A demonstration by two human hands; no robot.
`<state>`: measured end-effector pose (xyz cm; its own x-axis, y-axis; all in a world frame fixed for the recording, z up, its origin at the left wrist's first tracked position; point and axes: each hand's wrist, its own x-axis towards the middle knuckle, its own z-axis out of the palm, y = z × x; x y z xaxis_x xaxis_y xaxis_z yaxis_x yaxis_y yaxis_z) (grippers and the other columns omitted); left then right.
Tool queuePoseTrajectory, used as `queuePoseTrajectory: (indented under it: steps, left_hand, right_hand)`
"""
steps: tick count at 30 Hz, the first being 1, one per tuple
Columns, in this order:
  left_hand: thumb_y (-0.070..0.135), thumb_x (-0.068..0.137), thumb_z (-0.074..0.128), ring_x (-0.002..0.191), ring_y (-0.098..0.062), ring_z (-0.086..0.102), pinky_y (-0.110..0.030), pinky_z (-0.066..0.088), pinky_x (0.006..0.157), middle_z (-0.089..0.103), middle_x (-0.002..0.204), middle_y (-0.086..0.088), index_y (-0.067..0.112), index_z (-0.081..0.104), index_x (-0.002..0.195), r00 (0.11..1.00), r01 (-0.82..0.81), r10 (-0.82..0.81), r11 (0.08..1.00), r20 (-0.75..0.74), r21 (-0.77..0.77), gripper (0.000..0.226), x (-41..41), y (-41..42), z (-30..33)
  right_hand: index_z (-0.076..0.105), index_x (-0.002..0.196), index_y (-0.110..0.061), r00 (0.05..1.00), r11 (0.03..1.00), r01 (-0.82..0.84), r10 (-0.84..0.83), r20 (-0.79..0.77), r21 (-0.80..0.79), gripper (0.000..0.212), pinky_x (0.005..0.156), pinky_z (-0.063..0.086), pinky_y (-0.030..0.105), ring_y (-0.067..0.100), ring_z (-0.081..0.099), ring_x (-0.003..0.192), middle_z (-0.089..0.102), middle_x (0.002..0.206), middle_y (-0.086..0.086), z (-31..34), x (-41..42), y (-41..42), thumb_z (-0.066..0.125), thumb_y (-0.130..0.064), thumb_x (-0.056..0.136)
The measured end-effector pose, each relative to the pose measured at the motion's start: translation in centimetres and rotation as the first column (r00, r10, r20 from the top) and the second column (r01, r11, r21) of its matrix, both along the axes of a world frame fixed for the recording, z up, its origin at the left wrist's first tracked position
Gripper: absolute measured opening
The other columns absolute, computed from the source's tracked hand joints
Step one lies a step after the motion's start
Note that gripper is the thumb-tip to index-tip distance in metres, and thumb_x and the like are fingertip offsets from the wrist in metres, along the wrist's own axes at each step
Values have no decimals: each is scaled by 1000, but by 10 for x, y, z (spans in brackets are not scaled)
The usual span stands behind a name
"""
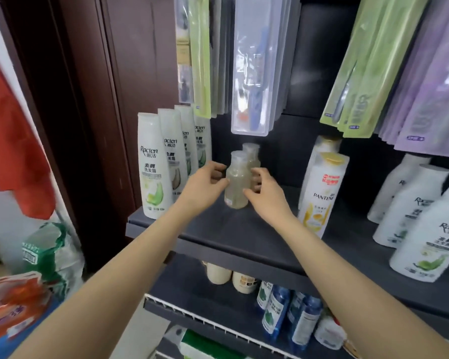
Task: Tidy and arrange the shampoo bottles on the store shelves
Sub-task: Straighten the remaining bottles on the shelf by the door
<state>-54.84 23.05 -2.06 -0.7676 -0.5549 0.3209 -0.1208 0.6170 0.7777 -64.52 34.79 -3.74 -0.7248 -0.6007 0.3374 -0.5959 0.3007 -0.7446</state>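
- The left hand (205, 183) has its fingers (219, 169) curled round the left side of a small clear bottle (237, 182), thumb against the front of the glass-like body.
- The right hand (266, 189) grips the same small clear bottle from the right, fingers wrapped behind it and the thumb pressing on its lower front.
- The bottle stands upright on the dark shelf (244, 229), near the middle of it and set back from the front edge; its contents look pale yellowish.
- A second clear bottle (251, 154) of the same kind stands just behind it, touching or nearly so; which, cannot be told.
- Both forearms reach up and forward from the lower corners of the view, bare, converging on the bottle.
- At the shelf's left end a row of white Raclen bottles (154, 169) runs front to back, upright.
- To the right of the hands stands a white Pantene bottle (322, 195) with a yellow cap, another behind it.
- Further right, more white bottles (430, 234) lean in the wide-angle view near the shelf's right end.
- Above hang packaged toothbrushes (252, 66) in clear, green and purple packs.
- On the lower shelf (218, 322) are blue bottles (275, 313) and cream-coloured ones.
- At the left are a dark wooden door frame (88, 99), a red cloth (13, 151) and bagged goods.
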Motion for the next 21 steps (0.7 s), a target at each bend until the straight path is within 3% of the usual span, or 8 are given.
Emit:
queuePoseTrajectory:
  steps: [3, 6, 8, 13, 17, 21]
  left_hand:
    - [23, 93, 52, 120, -17, 48, -16, 32, 89, 46, 138, -8, 19, 36, 141, 995, 89, -90, 995, 46, 33, 50, -20, -19, 4]
    - [20, 95, 48, 131, -20, 41, -25, 31, 101, 46, 139, -8, 20, 35, 142, 984, 166, -170, 983, 45, 83, 49, -34, -33, 5]
    - [17, 95, 48, 129, -17, 44, -30, 34, 105, 51, 135, -7, 20, 40, 139, 973, 227, -231, 967, 26, 113, 45, -40, -39, 3]
    - [3, 90, 49, 116, -12, 49, -25, 39, 96, 48, 121, 6, 23, 36, 141, 939, 340, -344, 924, -7, 174, 56, -36, -43, -2]
    - [-9, 84, 48, 122, -15, 48, -23, 40, 95, 44, 136, -1, 25, 28, 145, 917, 396, -400, 909, 6, 129, 73, -28, -44, -5]
    - [-10, 82, 51, 122, -12, 46, -19, 38, 92, 42, 141, 0, 23, 30, 143, 896, 443, -444, 895, 10, 59, 73, -17, -49, -3]
  right_hand:
    - [35, 141, -16, 998, 999, 32, -30, 64, -27, 58, 93, 44, 29, 22, 53, 116, 50, 133, 7, 5, -9, -17, 60, -23, 89]
    - [35, 142, -16, 992, 998, 63, -59, 109, -32, 58, 101, 44, 36, 21, 51, 122, 50, 138, 6, 7, -15, -26, 60, -27, 91]
    - [37, 142, -16, 988, 998, 55, -50, 145, -29, 57, 101, 44, 37, 20, 52, 122, 51, 137, 4, 6, -16, -28, 59, -28, 91]
    - [44, 135, -18, 976, 994, 66, -46, 214, -88, 52, 97, 48, 39, 18, 55, 115, 56, 128, 0, 2, -13, -36, 65, -28, 88]
    - [48, 132, -16, 971, 982, 127, -94, 219, -142, 48, 96, 48, 38, 15, 56, 111, 58, 124, 1, 2, -5, -42, 65, -22, 88]
    - [49, 132, -18, 955, 970, 135, -74, 286, -202, 47, 93, 51, 45, 20, 58, 112, 59, 122, 2, 2, 4, -38, 64, -22, 88]
